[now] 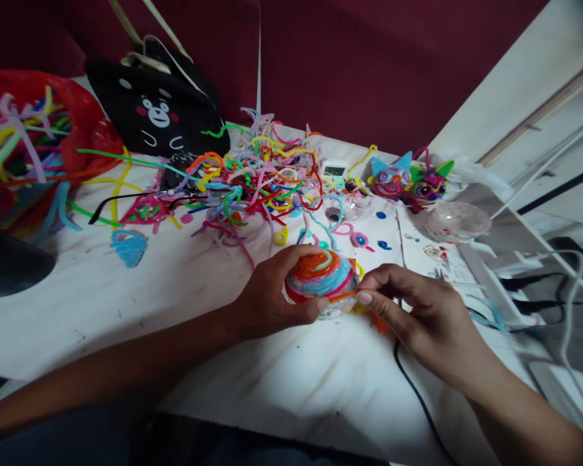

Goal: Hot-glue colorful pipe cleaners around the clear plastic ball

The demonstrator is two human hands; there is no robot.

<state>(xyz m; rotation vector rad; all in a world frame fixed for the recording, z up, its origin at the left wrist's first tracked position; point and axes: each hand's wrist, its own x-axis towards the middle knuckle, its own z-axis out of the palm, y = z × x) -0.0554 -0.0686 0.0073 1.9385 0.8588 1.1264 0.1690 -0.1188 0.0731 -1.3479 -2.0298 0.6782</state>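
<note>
A clear plastic dome wrapped in pipe cleaners [315,278] sits low over the table, banded in orange, light blue and pink with a pale green curl on top. My left hand [276,291] is wrapped round its left side, the thumb at the lower front edge. An orange pipe cleaner [342,296] runs along the dome's lower rim. My right hand [408,310] pinches its end between thumb and forefinger, just right of the dome. Something orange below my right fingers is blurred.
Loose pipe cleaners [262,175] lie heaped behind the dome. A red bag [97,133], a black bag [126,103] and two decorated masks or figures [391,178] stand around. A clear bowl [459,221] sits at right; a black cable [418,391] crosses the front.
</note>
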